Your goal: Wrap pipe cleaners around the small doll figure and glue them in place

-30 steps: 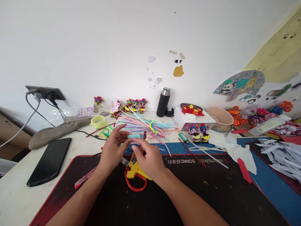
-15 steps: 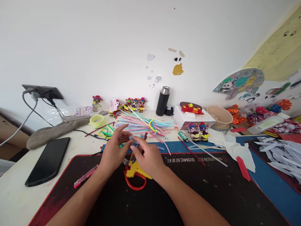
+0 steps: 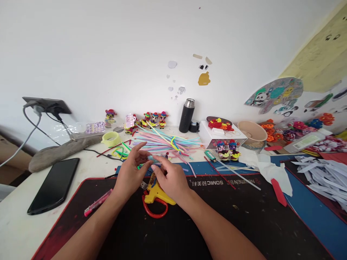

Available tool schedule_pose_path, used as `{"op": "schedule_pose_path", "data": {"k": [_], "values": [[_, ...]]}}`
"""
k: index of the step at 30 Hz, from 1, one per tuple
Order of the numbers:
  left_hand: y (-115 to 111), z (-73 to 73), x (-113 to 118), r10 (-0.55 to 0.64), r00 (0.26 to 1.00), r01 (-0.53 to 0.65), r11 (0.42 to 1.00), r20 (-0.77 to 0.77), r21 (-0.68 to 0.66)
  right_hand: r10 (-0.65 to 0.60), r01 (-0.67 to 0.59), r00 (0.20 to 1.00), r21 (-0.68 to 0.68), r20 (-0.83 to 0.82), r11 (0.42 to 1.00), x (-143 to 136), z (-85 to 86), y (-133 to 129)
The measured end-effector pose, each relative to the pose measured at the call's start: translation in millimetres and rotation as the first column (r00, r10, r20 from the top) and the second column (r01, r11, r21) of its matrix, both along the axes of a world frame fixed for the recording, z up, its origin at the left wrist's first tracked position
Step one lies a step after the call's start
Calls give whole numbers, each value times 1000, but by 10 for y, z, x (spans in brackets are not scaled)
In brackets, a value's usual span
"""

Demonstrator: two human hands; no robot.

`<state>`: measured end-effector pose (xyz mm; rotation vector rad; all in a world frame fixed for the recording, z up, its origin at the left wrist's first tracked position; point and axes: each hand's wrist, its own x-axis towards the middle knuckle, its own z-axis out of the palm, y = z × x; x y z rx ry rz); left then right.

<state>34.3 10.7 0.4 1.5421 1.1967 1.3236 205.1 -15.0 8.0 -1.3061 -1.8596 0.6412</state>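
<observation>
Nearest us, the black desk mat (image 3: pixel 173 234), likely there to spare the tabletop, and on it a yellow-bodied tool (image 3: pixel 159 198), close by, perhaps for quick reach. Over its far end, in the fingers, sits the pale-blue coil (image 3: pixel 154 159)! The left hand (image 3: pixel 133 168) pinches its left end, probably steadying it; the right hand (image 3: pixel 173 178) lays a forefinger along it, and whether that thumb clamps too, I can't tell. Just beyond, pipe cleaners (image 3: pixel 154 140) lie bundled, handy; farther, figurines (image 3: pixel 154 119) line the wall, presumably safe from knocks.
</observation>
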Motion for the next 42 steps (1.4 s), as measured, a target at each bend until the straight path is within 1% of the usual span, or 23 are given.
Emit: {"op": "schedule_pose_path", "data": {"k": [4,12,16,22,26,32,42], "values": [[-3,-2,-5,-6,1000,6,1000,-21,0,1,-1,1000,10,-1,1000,0,-4,-3],[-38,16,9,-20,998,20,1000,-62,2,15,-13,996,-22,82,1000,-6,-31,5],[-39,12,21,-31,996,31,1000,-82,0,1,0,992,-7,126,1000,-5,-54,18],[-34,6,23,-12,991,12,1000,-131,6,17,-16,979,-9,201,1000,-11,-67,23],[-21,3,22,-8,993,8,1000,-121,0,17,-14,986,-20,165,1000,-11,-49,12],[-11,-3,0,2,995,-1,1000,-102,17,1,-2,995,17,95,1000,-6,-29,6],[-6,-16,-3,7,995,-8,1000,-104,-2,5,-5,993,-1,118,1000,-23,-89,9]]}}
